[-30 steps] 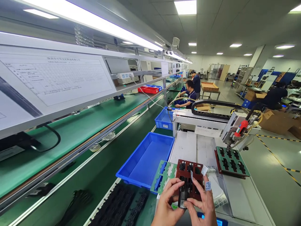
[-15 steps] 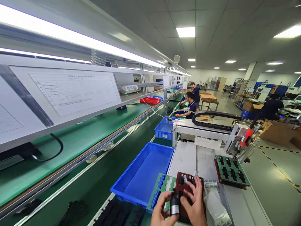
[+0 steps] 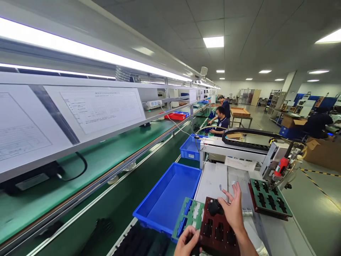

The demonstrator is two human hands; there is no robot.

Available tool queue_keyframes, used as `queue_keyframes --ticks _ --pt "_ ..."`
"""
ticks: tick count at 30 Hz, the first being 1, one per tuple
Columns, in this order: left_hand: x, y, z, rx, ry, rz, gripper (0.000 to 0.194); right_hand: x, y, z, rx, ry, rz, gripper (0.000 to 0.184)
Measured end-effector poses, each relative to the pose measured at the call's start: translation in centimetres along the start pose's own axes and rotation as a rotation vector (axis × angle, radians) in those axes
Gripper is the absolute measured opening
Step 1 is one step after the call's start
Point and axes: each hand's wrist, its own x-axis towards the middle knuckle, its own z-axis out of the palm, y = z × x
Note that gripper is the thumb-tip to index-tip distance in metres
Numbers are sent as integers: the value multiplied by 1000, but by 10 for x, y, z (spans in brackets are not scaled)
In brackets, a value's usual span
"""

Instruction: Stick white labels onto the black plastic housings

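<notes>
My left hand (image 3: 186, 242) is at the bottom edge with its fingers curled together. A black part (image 3: 197, 249) shows partly under its fingertips, mostly hidden. My right hand (image 3: 233, 208) has its fingers spread above a dark red fixture (image 3: 209, 246). Its thumb is close to a black piece (image 3: 214, 207) on the fixture; I cannot tell whether they touch. Small silvery labels seem to cling to the fingertips, one label (image 3: 220, 187) by the index finger. More black pieces sit in the fixture's slots. A green plate (image 3: 183, 217) with cutouts lies on its left.
A blue bin (image 3: 137, 215) stands to the left, a smaller blue bin (image 3: 189, 155) beyond it. On the right, a green-topped fixture (image 3: 269, 201) sits below a machine head with a red driver (image 3: 281, 167). A label roll (image 3: 247, 212) lies near my right wrist. Co-workers sit farther along.
My hands have separated. The left, which held a black cylinder with a white label, has dropped lower; the right has moved up and right, fingers spread. The view has shifted slightly left.
</notes>
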Motion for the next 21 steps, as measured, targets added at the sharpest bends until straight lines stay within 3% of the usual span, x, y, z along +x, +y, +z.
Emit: queue_keyframes --ticks 3,7,15,21 --pt "2 -2 11 34 -75 51 57 -11 -45 3 147 -101 83 115" --pt "0 3 20 61 -262 24 79 -34 -78 3 257 -176 155 104" --pt "-15 9 27 -20 -442 -76 113 -65 -89 4 342 -188 135 81" --pt "-25 3 25 -124 -404 -189 84 -74 -95 8 292 -183 174 89"
